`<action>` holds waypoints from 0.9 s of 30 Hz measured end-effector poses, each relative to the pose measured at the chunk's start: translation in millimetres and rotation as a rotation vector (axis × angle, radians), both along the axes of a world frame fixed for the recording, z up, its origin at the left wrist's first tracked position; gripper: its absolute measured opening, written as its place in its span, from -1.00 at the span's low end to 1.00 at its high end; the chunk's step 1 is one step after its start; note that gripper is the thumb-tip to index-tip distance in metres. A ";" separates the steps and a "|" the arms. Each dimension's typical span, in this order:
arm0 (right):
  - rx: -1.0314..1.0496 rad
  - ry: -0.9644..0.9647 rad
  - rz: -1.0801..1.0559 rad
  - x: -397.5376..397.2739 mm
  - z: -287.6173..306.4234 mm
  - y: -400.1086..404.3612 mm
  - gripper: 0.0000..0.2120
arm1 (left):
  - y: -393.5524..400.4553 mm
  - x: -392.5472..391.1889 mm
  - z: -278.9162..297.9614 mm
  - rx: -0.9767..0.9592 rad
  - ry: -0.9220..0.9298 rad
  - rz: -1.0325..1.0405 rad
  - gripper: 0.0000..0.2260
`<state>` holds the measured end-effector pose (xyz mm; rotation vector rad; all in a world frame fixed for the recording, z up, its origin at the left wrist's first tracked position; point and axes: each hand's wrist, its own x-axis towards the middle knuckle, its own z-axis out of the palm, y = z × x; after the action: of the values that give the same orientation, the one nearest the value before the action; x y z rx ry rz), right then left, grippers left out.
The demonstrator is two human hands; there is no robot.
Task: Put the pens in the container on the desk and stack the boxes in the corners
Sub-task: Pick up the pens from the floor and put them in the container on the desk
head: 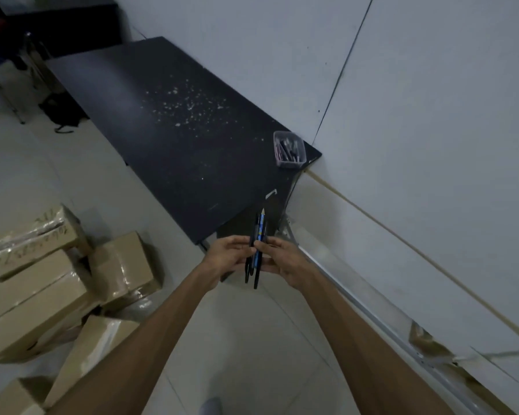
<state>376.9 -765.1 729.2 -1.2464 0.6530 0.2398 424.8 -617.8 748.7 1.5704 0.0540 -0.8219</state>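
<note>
Between both hands, low centre of view: bundle of pens [257, 250], mostly black barrels plus one blue patterned one with a pointed tip. Long axis runs roughly 12-to-6 o'clock, tilted slightly toward 1; tips point at 12, toward the desk [174, 139]. Exact pen count hard to tell, barrels overlap.

Left hand [226, 254] sits at 9 o'clock of the bundle, fingers curled onto the barrels. Right hand [282, 260] at 3 o'clock, thumb and fingers pinching the bundle mid-length. Both forearms extend up from the bottom edge and converge on the pens, held above the floor just off the desk's near corner.

Container [289, 148]: clear, rectangular, on the desk's right corner against the wall, at 1 o'clock from the hands, well apart. Dark pens already lying inside. Pale specks scattered across the black desktop.

Cardboard boxes [42, 283] on the floor at 9 o'clock, loosely piled, some wrapped in clear tape.
</note>
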 end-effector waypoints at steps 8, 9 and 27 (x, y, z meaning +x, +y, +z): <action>-0.027 -0.029 -0.097 100.3 3.1 -51.2 -0.79 | -58.0 107.3 6.3 0.063 -0.025 -0.013 -0.72; -0.037 -0.027 -0.112 111.8 3.0 -59.3 -0.79 | -67.1 117.5 5.5 0.062 -0.032 -0.006 -0.74; -0.263 0.084 -0.069 330.8 -40.3 -251.2 -0.82 | -267.4 316.6 -44.0 0.176 -0.074 0.130 -0.68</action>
<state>707.7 -1016.3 688.9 -1.4682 0.8181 0.1521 741.4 -885.2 704.7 1.7424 0.1774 -0.6703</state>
